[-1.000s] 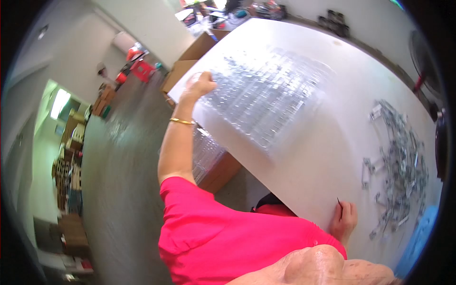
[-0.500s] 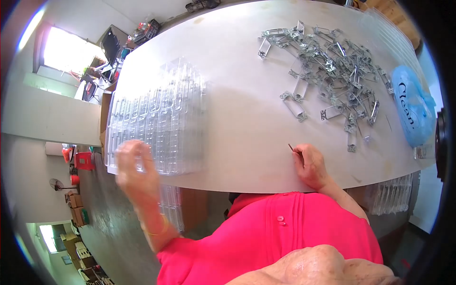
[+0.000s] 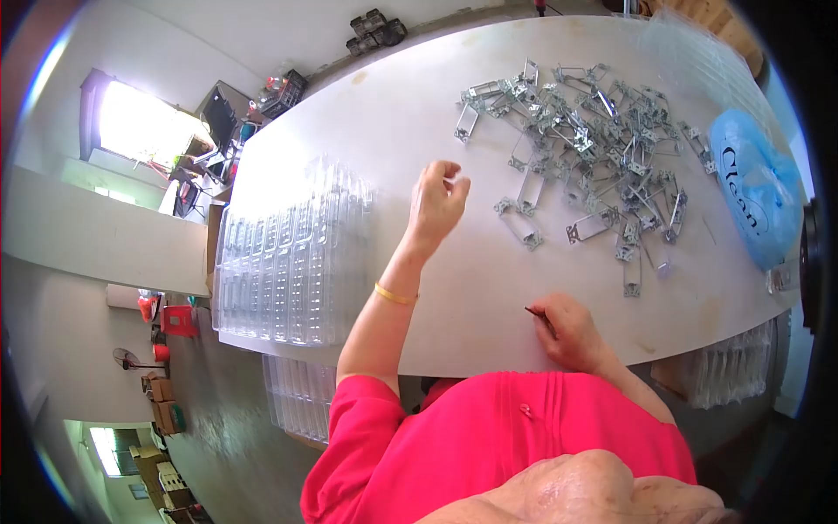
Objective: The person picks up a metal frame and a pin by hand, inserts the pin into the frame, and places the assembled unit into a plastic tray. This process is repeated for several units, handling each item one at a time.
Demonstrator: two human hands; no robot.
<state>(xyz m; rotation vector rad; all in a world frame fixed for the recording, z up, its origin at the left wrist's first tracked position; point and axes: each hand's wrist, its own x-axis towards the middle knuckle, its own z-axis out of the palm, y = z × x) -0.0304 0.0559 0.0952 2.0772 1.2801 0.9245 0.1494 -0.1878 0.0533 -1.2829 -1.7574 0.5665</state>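
Above the middle of the table, my left hand (image 3: 439, 203) has its fingers curled and parted, with nothing visible in them. It is between the stacked clear plastic trays (image 3: 292, 253) and the loose pile of metal brackets (image 3: 602, 131). My right hand (image 3: 569, 333) rests near the table's front edge, pinching a small thin dark piece (image 3: 532, 311) between thumb and fingertips. The nearest metal brackets (image 3: 521, 225) lie beyond my right hand.
A blue plastic bag (image 3: 754, 188) sits at the right side of the white table (image 3: 463, 301). Clear plastic sheets or trays (image 3: 707, 65) lie at the far right corner. More clear trays (image 3: 297, 393) are below the table's left front edge.
My left hand has moved from the clear trays, rightward and farther forward, toward the brackets. My right hand keeps its pinch on the dark piece. The view has shifted slightly.
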